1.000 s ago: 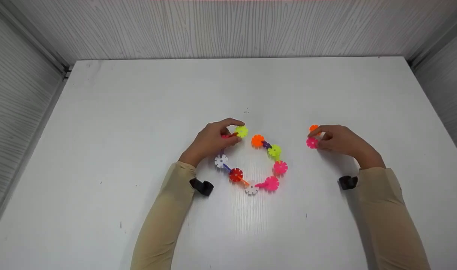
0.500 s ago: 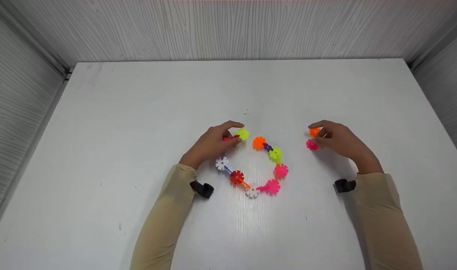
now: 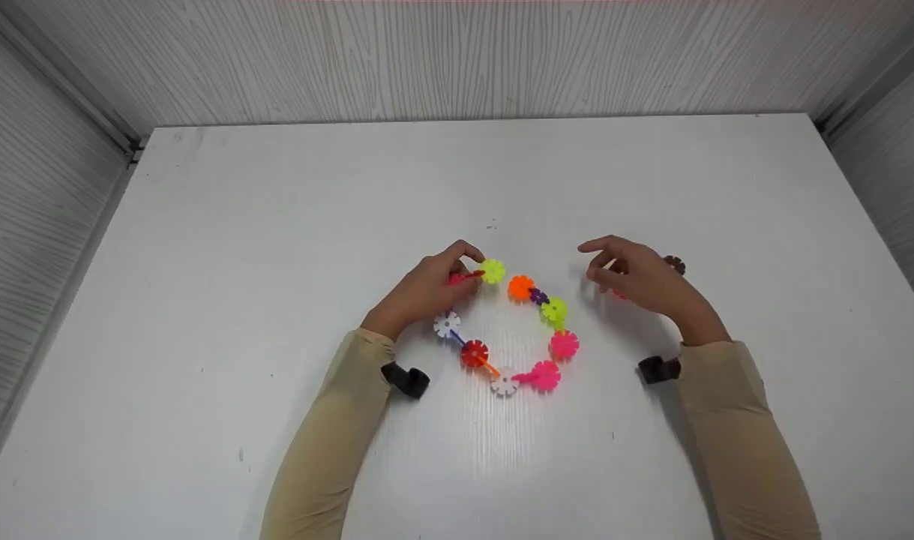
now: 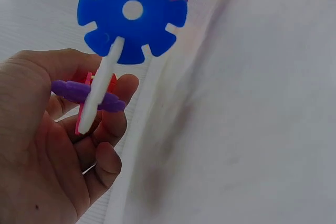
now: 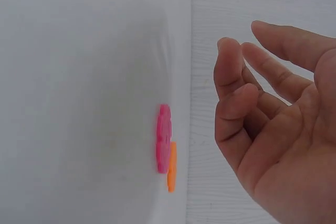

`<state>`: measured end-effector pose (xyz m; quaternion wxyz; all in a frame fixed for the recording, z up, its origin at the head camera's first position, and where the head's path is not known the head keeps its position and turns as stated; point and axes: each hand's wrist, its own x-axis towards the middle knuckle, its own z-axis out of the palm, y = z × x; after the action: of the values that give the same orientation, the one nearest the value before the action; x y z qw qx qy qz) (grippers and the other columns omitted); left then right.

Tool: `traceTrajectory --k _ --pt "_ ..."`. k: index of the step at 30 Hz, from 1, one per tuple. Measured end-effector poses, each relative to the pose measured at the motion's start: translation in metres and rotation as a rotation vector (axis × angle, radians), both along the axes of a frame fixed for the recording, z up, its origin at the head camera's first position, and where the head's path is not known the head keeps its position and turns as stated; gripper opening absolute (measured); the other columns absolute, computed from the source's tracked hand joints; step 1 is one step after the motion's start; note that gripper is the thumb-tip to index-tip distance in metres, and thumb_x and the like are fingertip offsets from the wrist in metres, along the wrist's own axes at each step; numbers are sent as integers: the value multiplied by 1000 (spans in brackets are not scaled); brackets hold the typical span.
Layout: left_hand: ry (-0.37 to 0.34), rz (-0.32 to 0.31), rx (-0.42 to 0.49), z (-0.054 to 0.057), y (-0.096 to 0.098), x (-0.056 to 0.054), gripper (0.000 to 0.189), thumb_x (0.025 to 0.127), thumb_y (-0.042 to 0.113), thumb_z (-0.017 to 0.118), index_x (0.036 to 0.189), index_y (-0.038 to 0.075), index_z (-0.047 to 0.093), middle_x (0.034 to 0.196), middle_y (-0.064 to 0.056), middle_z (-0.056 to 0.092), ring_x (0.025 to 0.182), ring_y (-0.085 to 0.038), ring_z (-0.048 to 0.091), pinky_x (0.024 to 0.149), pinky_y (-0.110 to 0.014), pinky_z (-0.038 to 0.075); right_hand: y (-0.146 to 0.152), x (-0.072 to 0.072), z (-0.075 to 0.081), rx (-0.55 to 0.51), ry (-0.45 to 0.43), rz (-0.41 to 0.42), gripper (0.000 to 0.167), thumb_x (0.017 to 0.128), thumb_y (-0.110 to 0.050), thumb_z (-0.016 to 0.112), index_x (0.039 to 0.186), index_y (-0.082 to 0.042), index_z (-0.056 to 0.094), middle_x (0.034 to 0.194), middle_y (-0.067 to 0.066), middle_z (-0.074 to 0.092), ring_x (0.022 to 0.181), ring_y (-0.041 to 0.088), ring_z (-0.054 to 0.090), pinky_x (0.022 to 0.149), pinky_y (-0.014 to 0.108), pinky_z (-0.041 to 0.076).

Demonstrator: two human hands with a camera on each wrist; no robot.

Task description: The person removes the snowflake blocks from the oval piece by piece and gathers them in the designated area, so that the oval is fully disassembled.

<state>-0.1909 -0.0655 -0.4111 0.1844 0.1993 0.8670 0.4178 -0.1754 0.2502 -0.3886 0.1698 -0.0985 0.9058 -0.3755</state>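
A chain of notched plastic interlocking discs, curved into a ring with a gap at the top, lies between my hands. My left hand (image 3: pixel 423 292) pinches its upper left end near a pink disc (image 3: pixel 456 278), behind a yellow disc (image 3: pixel 492 271). In the left wrist view a blue disc (image 4: pixel 113 22), a white disc (image 4: pixel 100 87) and a purple disc (image 4: pixel 71 91) of the chain show close up. Across the gap sits an orange disc (image 3: pixel 521 288), the other end. My right hand (image 3: pixel 640 277) holds nothing, fingers loosely bent above a loose pink disc (image 5: pixel 164 140) and orange disc (image 5: pixel 172 169).
A brown disc (image 3: pixel 675 265) lies just beyond my right hand, partly covered by it. The white table (image 3: pixel 277 195) meets a grained panel (image 3: pixel 457 60) at the back, with side panels left and right.
My right hand has left the loose pink and orange discs and moved left toward the ring, uncovering the brown disc. My left hand keeps its pinch, the yellow disc shifting slightly right.
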Motion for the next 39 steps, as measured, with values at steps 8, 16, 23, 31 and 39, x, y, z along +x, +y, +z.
traceTrajectory --k 8,16,23,31,39 --pt "3 34 0 -2 -4 1 27 95 28 58 122 22 56 91 -5 63 70 -18 51 66 -26 44 -26 0 -2 -24 26 44 39 96 -25 59 133 -15 54 108 10 63 90 23 58 76 31 48" --pt "25 45 29 0 -4 1 18 93 27 62 108 18 58 92 -4 68 73 -17 54 68 -27 44 -46 2 6 -37 63 99 38 95 -22 61 132 -13 55 105 7 63 97 21 56 80 34 46" --pt "61 29 37 2 -3 1 14 93 26 62 104 18 61 86 -4 66 72 -17 52 68 -27 43 -61 -1 10 -42 76 138 41 94 -23 63 132 -11 55 110 8 62 101 22 56 84 36 45" --pt "73 10 32 1 3 1 14 93 24 62 105 17 62 86 -3 64 74 -16 51 69 -26 45 -75 -3 11 -23 78 177 44 92 -22 65 133 -10 54 116 10 61 104 23 56 87 39 48" --pt "68 -4 35 -1 6 2 16 93 25 62 106 16 61 91 -4 64 80 -16 52 75 -26 47 -85 -4 7 21 36 171 44 92 -23 66 133 -14 54 116 8 60 101 23 54 87 39 49"
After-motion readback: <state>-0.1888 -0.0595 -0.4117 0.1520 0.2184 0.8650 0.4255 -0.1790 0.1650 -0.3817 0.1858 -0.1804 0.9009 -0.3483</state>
